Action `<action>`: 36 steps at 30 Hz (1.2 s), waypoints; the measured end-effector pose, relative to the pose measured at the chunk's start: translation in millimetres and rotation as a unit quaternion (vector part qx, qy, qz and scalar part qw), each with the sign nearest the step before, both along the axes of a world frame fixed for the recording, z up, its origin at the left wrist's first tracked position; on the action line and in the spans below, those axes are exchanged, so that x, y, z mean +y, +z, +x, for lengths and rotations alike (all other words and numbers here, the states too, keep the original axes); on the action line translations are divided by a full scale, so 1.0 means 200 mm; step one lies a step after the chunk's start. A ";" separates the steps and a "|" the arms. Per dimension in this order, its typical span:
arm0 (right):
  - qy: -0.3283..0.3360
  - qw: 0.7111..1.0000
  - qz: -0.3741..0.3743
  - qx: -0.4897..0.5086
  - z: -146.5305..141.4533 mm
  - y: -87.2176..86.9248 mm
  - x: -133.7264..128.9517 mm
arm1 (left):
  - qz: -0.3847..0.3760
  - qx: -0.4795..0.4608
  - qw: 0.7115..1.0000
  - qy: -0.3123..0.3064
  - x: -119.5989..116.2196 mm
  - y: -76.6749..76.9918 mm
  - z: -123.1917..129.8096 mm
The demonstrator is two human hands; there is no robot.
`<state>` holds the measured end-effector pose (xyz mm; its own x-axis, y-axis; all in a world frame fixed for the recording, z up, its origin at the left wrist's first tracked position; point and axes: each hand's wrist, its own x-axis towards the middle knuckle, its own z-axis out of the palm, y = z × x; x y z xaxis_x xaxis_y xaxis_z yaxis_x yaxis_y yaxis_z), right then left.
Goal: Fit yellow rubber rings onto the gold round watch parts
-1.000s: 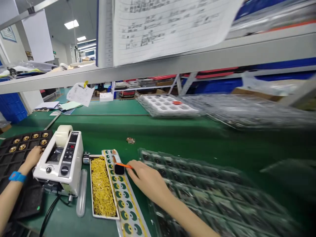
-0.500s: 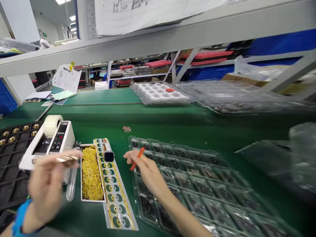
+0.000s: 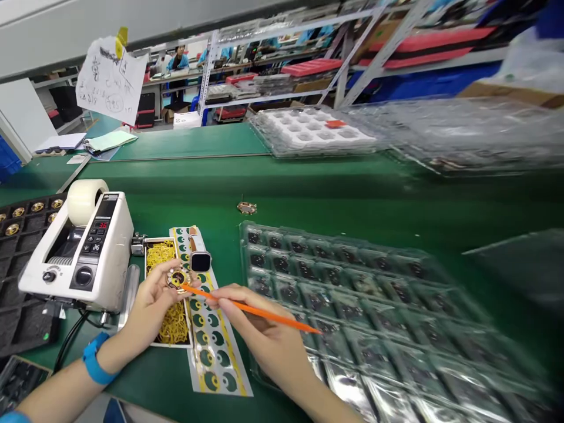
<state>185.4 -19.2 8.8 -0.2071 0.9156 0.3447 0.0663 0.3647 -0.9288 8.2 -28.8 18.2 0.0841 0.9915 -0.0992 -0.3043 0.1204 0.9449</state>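
My left hand [image 3: 152, 299], with a blue band on its wrist, pinches a round gold-rimmed part [image 3: 178, 278] above a white box of yellow rings [image 3: 174, 326]. My right hand [image 3: 259, 329] grips an orange pointed stick [image 3: 264, 313], whose tip touches or nearly touches the round part. Under and beside the hands lies a strip of yellow and green stickers [image 3: 206, 352], with a smartwatch [image 3: 201, 261] across its upper part. Another gold-rimmed part [image 3: 247, 208] rests on the green table farther back.
A white tape dispenser [image 3: 112, 235] stands at the left, beside a black tray [image 3: 33, 258] of gold parts. Clear plastic trays [image 3: 348, 294] with dark parts cover the right side. White and clear trays [image 3: 317, 132] lie on the rear ledge. A person [image 3: 178, 61] sits far back.
The view has tilted down. My left hand has moved right with the gold part, over the yellow rings. My right hand has turned the orange stick so its tip meets the part.
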 end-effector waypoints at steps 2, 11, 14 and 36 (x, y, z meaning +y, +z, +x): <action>0.005 1.000 0.015 -0.001 0.00 -0.01 -0.01 | 0.008 0.003 1.000 -0.015 -0.01 0.01 0.00; 0.124 0.906 0.359 -0.186 0.07 -0.05 0.05 | -0.031 -0.018 0.999 -0.031 0.01 0.03 -0.05; 0.111 0.872 0.397 -0.262 0.07 -0.08 0.05 | -0.060 -0.021 0.998 -0.021 0.02 0.03 -0.05; 0.086 0.996 -0.013 -0.032 0.11 0.05 0.08 | -0.038 0.127 0.986 -0.099 0.01 0.02 -0.05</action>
